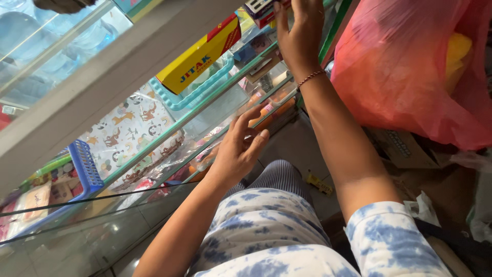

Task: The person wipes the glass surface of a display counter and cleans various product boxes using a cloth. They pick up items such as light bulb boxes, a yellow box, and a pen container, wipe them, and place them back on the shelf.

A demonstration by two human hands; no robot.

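My left hand (238,149) rests with its fingers spread against the edge of a glass shelf (205,120) in a glass display cabinet and holds nothing. My right hand (300,31), with a beaded bracelet on the wrist, reaches up to the cabinet's top, where its fingers touch small boxes (259,7) at the frame's upper edge. The fingertips are cut off there, so any grip is hidden. A yellow and red flat box (200,59) lies in a teal plastic basket (192,97) just left of that arm.
In the cabinet are an animal-print pack (133,131), a blue basket (84,169) and orange items. A big red plastic bag (410,66) hangs at the right above a cardboard box (400,146). A small yellow object (319,183) lies on the tiled floor.
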